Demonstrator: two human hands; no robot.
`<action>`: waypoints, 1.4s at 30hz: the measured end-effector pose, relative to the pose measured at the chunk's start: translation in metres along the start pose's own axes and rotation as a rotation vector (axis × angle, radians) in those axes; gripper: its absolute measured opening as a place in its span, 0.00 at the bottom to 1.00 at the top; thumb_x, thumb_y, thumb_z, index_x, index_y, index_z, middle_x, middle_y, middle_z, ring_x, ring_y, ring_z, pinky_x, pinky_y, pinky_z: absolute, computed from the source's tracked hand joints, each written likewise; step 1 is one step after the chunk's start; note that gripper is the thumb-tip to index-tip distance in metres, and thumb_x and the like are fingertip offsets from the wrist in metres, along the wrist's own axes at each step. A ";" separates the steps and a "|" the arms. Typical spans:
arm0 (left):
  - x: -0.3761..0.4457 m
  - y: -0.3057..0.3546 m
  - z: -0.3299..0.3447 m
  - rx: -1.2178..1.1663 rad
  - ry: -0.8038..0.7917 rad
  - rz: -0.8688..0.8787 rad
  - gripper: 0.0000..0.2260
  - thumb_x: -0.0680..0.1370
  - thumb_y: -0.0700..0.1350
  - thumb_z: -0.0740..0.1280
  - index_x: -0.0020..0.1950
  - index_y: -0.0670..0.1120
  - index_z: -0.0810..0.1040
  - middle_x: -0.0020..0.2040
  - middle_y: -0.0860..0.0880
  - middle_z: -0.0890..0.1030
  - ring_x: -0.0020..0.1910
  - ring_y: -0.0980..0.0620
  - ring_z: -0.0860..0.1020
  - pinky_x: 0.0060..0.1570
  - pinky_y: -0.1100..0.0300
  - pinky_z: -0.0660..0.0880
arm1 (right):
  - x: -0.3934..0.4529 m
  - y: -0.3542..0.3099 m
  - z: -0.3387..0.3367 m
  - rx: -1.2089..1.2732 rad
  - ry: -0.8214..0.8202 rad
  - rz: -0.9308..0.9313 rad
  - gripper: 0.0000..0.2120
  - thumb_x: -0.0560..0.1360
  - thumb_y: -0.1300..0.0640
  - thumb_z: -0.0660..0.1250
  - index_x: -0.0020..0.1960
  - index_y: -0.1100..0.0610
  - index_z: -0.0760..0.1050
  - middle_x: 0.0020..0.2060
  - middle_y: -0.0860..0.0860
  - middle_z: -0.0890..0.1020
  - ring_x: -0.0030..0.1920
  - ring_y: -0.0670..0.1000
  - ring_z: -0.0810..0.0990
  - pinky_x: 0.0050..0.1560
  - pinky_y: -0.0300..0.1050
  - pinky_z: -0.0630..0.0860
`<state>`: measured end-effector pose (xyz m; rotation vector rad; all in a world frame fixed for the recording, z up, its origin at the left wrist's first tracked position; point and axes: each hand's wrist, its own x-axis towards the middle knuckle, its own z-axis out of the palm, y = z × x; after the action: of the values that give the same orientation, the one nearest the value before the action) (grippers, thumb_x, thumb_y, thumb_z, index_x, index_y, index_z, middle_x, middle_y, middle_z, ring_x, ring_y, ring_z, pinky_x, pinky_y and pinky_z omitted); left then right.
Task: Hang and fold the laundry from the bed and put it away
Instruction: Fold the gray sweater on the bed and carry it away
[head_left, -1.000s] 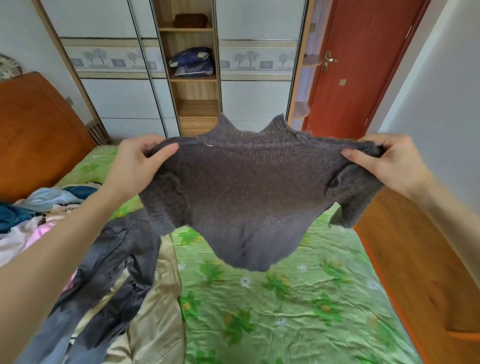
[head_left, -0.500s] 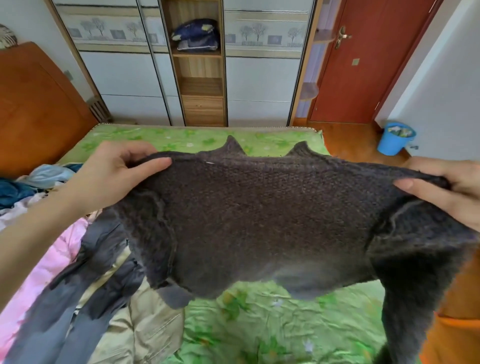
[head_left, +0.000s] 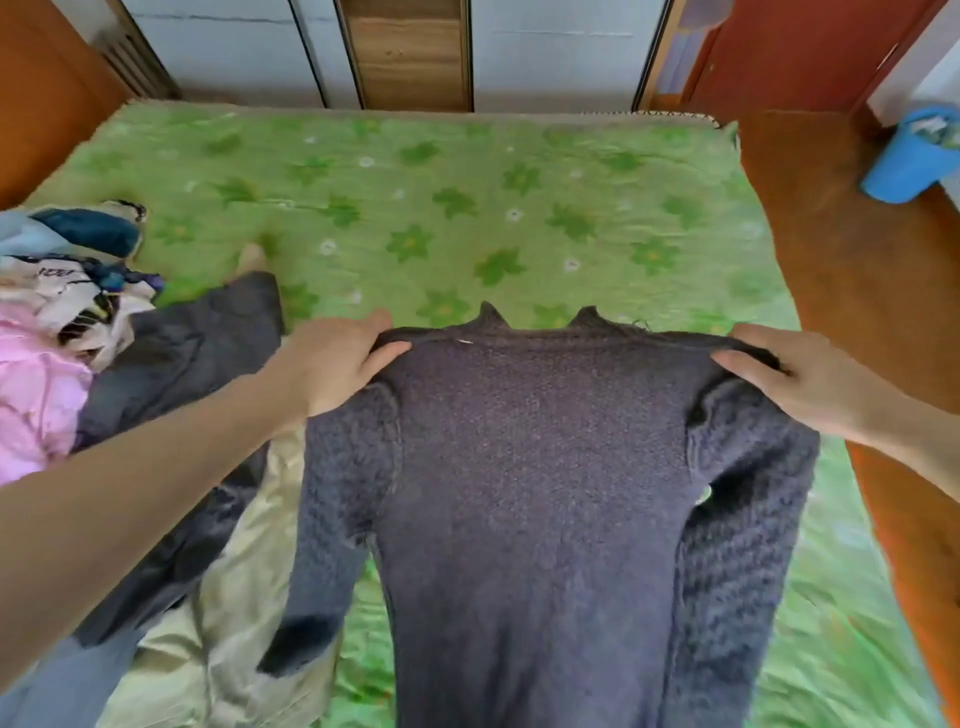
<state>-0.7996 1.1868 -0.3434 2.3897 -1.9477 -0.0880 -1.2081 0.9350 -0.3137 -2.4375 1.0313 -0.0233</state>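
Over the near half of the bed (head_left: 467, 171), a dark knitted sweater (head_left: 530, 493) is stretched by its two shoulders, its collar pointing away toward the wardrobe and its body running back toward the person, so the long axis lies straight along the line of sight. The left hand (head_left: 337, 364) pinches the left shoulder seam, thumb on top and fingers tucked under the knit; the right hand (head_left: 810, 379) grips the right shoulder the same way, level with the left one, and neither is clearly nearer the collar. Both sleeves hang down beside the body, the left one ending over a beige garment (head_left: 228, 623). The sweater looks thick, charcoal grey with a purplish cast, coarser ribbing on the sleeves; whether its hem already rests on the green flowered cover is hard to tell, as the lower edge runs out of view. A heap of unsorted clothes (head_left: 57, 322) lies just left.
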 end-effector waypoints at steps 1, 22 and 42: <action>0.017 -0.004 0.031 0.050 -0.006 -0.016 0.18 0.86 0.57 0.55 0.55 0.43 0.71 0.28 0.51 0.70 0.24 0.49 0.70 0.24 0.58 0.62 | 0.021 0.017 0.025 -0.058 0.016 0.007 0.25 0.82 0.39 0.57 0.61 0.59 0.77 0.50 0.56 0.84 0.51 0.62 0.82 0.43 0.47 0.68; 0.146 -0.015 0.347 0.090 0.111 -0.363 0.24 0.87 0.52 0.55 0.78 0.39 0.63 0.77 0.37 0.67 0.76 0.36 0.64 0.75 0.39 0.62 | 0.227 0.134 0.293 -0.245 0.264 0.402 0.26 0.84 0.45 0.60 0.75 0.61 0.65 0.70 0.65 0.69 0.70 0.68 0.69 0.67 0.66 0.68; 0.078 0.056 0.417 0.013 -0.072 -0.131 0.37 0.81 0.71 0.49 0.86 0.55 0.49 0.86 0.45 0.50 0.84 0.36 0.45 0.79 0.29 0.47 | 0.144 0.118 0.394 -0.332 -0.292 0.072 0.43 0.60 0.21 0.16 0.70 0.39 0.14 0.74 0.44 0.21 0.77 0.46 0.23 0.81 0.53 0.34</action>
<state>-0.8723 1.0950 -0.7550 2.5552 -1.8230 -0.1701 -1.1051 0.9365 -0.7370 -2.5870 1.0543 0.5519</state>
